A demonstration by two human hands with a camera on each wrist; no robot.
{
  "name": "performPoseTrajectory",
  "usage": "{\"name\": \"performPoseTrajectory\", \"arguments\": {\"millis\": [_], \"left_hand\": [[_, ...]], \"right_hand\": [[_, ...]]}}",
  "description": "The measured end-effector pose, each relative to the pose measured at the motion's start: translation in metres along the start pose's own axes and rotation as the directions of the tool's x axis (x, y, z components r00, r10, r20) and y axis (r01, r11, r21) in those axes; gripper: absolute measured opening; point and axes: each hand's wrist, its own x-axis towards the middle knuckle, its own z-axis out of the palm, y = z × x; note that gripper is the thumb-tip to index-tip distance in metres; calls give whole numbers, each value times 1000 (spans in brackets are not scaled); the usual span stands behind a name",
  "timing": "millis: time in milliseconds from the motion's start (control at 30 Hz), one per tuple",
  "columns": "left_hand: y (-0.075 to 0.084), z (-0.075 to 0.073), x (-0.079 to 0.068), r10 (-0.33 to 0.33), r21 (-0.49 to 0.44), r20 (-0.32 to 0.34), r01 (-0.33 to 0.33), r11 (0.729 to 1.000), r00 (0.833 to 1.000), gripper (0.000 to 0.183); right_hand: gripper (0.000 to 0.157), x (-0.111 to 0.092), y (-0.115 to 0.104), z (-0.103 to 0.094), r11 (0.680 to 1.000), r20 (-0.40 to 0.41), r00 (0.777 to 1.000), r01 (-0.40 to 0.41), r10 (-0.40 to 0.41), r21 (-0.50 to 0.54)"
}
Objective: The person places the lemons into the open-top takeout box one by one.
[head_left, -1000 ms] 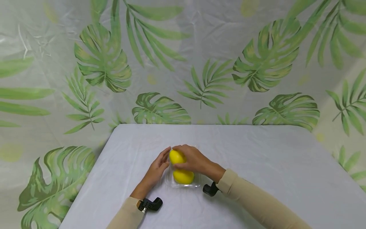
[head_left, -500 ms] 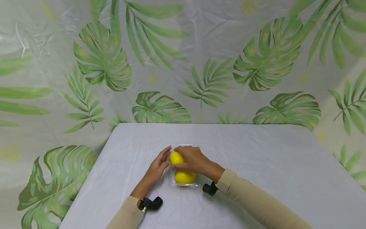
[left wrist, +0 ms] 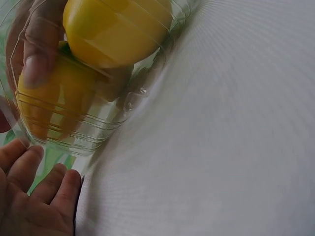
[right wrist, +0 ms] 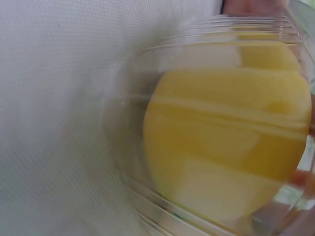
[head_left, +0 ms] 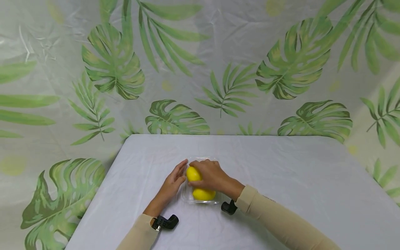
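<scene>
A transparent plastic box (head_left: 186, 198) rests on the table and holds two smooth yellow oval fruits that look like lemons. My right hand (head_left: 214, 176) reaches in from the right and grips the far fruit (head_left: 193, 173), thumb on the near side and fingers over its far end. Closer to me lies the second fruit (head_left: 204, 195), which fills much of the right wrist view behind the clear wall. Along the box's left side stands my left hand (head_left: 173, 181), its fingers extended. The left wrist view has those fingertips right at the ribbed wall.
A white cloth covers the table (head_left: 281, 173). Behind it hangs a pale curtain (head_left: 225, 45) printed with green leaves. Black wrist cameras, the left one (head_left: 165, 223) and the right one (head_left: 229, 207), sit just in front of the box.
The near fruit has shifted slightly to the right. The far fruit has moved a little toward me in the right hand's grip, while the left hand has stayed beside the box.
</scene>
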Motion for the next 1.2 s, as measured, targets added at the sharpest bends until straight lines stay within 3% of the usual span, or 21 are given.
{"name": "performPoseTrajectory", "arguments": {"millis": [433, 733, 867, 1100, 1200], "left_hand": [[2, 2, 4, 12, 17, 18, -13, 1000, 1000, 55], [3, 0, 10, 12, -19, 14, -12, 1000, 1000, 54], [-4, -1, 13, -10, -36, -7, 9, 999, 1000, 55], [-36, -5, 13, 0, -24, -55, -1, 1000, 999, 55], [-35, -9, 13, 6, -19, -60, -7, 1000, 998, 56]], "right_hand": [[69, -4, 5, -9, 1000, 5, 1000, 11, -11, -12], [74, -12, 8, -25, 996, -46, 999, -13, 17, 83], [72, -19, 13, -32, 991, -56, 998, -28, 36, 129], [71, -43, 19, -42, 968, -116, 993, 10, 20, 253], [69, -52, 22, -46, 957, -157, 988, 33, 13, 288]]}}
